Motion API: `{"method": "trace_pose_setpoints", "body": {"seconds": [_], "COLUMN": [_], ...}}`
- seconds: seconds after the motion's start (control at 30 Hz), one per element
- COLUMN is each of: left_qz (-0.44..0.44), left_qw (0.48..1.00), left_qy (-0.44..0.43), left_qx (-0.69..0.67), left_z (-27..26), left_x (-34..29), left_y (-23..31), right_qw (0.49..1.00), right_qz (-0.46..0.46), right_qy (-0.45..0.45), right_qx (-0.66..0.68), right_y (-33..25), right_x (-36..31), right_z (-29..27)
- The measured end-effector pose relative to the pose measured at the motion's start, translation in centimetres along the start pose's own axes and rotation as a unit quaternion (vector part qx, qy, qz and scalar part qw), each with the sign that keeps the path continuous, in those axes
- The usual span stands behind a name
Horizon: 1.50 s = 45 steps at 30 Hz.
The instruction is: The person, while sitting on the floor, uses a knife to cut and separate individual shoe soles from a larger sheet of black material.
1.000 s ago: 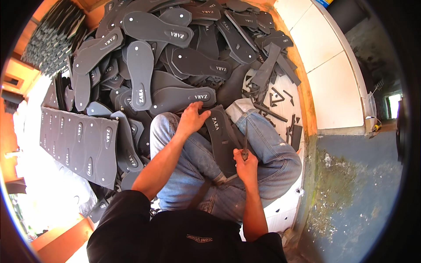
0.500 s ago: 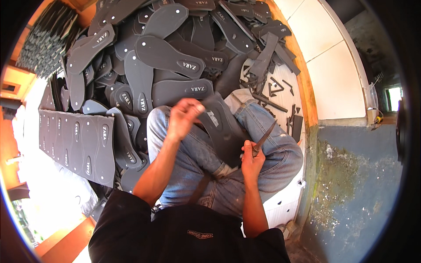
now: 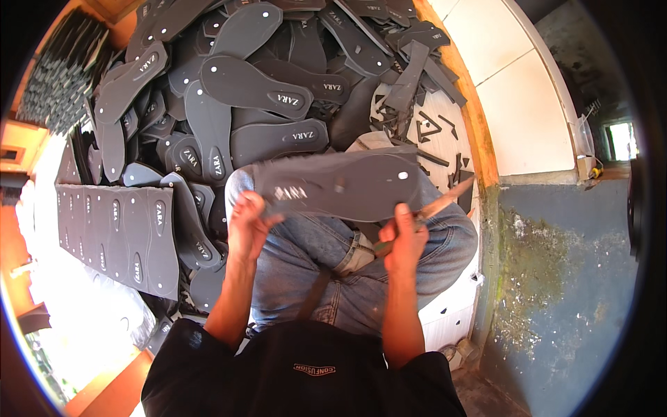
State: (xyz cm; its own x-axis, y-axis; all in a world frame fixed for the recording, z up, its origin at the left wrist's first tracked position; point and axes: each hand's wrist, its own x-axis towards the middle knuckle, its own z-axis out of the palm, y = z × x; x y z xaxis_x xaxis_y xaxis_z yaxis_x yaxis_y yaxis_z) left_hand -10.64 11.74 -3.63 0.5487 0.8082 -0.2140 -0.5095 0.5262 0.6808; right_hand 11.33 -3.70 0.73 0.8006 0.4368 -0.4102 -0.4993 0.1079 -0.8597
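A dark grey foam insole piece [image 3: 333, 186] is held crosswise above my lap, blurred by motion. Its right end, with a white dot, meets the thumb of my right hand [image 3: 407, 243]. That same hand is closed around a knife [image 3: 445, 198], whose blade points up and to the right, past the piece's lower right corner. At the piece's left end is my left hand [image 3: 249, 226], thumb and fingers apart, close to the lower corner. Slight blur hides whether it touches the edge.
Loose grey insoles [image 3: 260, 87] are heaped in front of me. An uncut sheet with several insole outlines [image 3: 118, 236] lies at left. Dark offcuts [image 3: 431, 128] litter the pale surface at right, beside a wooden edge [image 3: 479, 139] and a blue-grey wall [image 3: 556, 278]. Stacked sheets [image 3: 62, 76] stand far left.
The insole piece has swung from hanging between my knees to lying crosswise, raised toward me. My left hand has come down and left; the knife tip has moved right. The view has shifted slightly.
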Motion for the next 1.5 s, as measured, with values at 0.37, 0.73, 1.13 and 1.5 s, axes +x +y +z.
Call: {"method": "trace_pose_setpoints", "body": {"seconds": [0.37,0.73,1.13,1.5], "left_qz": [-0.185,-0.268,-0.283,-0.267], "left_qw": [0.933,0.945,0.942,0.913], "left_qy": [-0.073,0.047,0.047,-0.015], "left_qx": [0.301,0.181,0.177,0.307], "left_z": [7.8,4.9,5.9,8.8], "left_x": [1.6,-0.2,-1.3,-1.5], "left_y": [1.3,1.3,1.5,2.3], "right_qw": [0.924,0.788,0.773,0.754], "right_qz": [0.079,-0.154,-0.179,-0.119], "right_qy": [-0.308,-0.203,-0.193,-0.2], "right_qx": [-0.212,-0.561,-0.578,-0.614], "right_y": [-2.1,-0.3,1.6,0.0], "right_x": [-1.7,-4.8,-7.2,-6.9], "right_z": [1.4,-3.2,-5.4,-3.7]}}
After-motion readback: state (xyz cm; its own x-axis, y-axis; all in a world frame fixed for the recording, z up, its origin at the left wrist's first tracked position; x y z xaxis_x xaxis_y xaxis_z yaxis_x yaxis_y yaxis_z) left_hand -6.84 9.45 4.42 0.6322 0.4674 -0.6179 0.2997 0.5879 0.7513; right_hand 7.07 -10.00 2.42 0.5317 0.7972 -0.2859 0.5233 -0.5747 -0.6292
